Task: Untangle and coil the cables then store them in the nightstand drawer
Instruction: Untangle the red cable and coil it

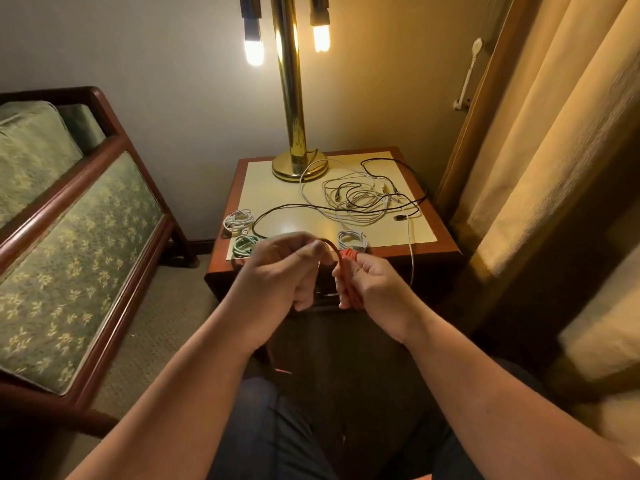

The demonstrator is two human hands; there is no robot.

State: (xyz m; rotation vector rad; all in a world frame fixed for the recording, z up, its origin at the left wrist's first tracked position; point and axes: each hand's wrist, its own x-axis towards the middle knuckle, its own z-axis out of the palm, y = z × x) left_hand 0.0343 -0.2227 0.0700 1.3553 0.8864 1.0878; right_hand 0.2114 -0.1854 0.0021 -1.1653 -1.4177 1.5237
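Above the wooden nightstand (429, 249) strewn with tangled white and black cables (360, 199), the right hand (375, 289) grips a coiled red cable (348, 271) whose free end the left hand (280, 275) pinches, beside tan curtains (540, 133).

Red cable (348, 256) in both hands (280, 271) (375, 287)

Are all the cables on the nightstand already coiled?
No, a loose tangle of white and black cables sprawls across the nightstand by the lamp base.
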